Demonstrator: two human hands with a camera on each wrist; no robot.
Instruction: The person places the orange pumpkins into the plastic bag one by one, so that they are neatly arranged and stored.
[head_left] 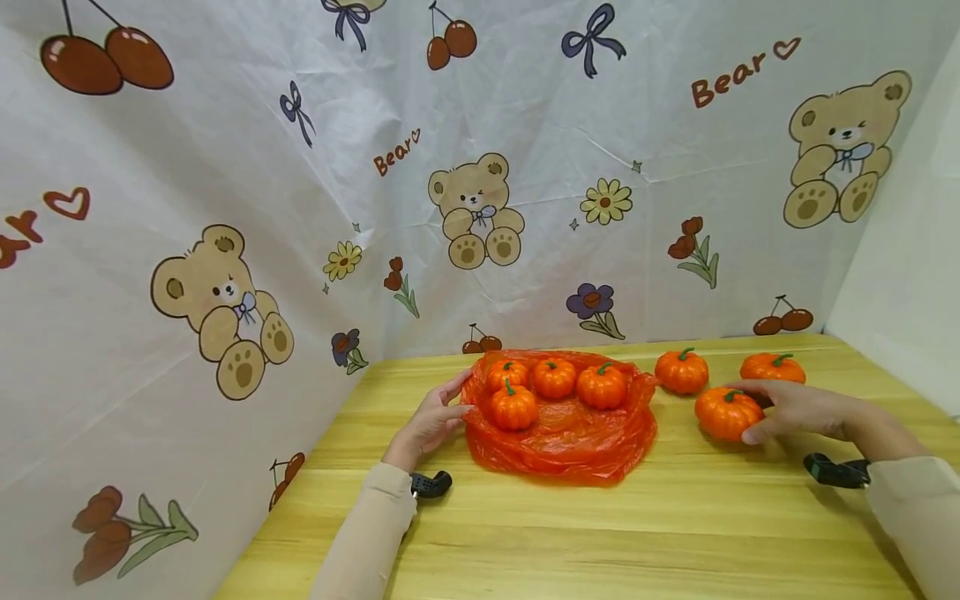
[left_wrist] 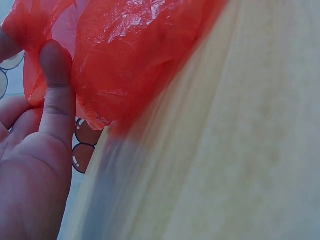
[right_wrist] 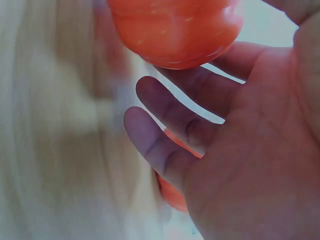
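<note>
A red plastic bag [head_left: 570,450] lies spread wide on the table, with several small orange toy pumpkins [head_left: 554,379] inside it. At its left rim my left hand [head_left: 433,421] pinches the thin plastic; in the left wrist view the thumb [left_wrist: 56,67] presses on the bag [left_wrist: 130,55] with fingers behind it. To the right of the bag, my right hand [head_left: 798,410] holds another toy pumpkin [head_left: 726,414] between thumb and fingers. The right wrist view shows this pumpkin [right_wrist: 175,30] at the fingers, its upper part cut off by the frame.
Two more toy pumpkins stand behind the right hand: one pumpkin [head_left: 682,372] near the bag, the other pumpkin [head_left: 772,367] farther right and partly hidden. Printed bear cloth [head_left: 525,308] hangs behind and left of the wooden table [head_left: 525,542]. A white wall [head_left: 907,275] borders the right.
</note>
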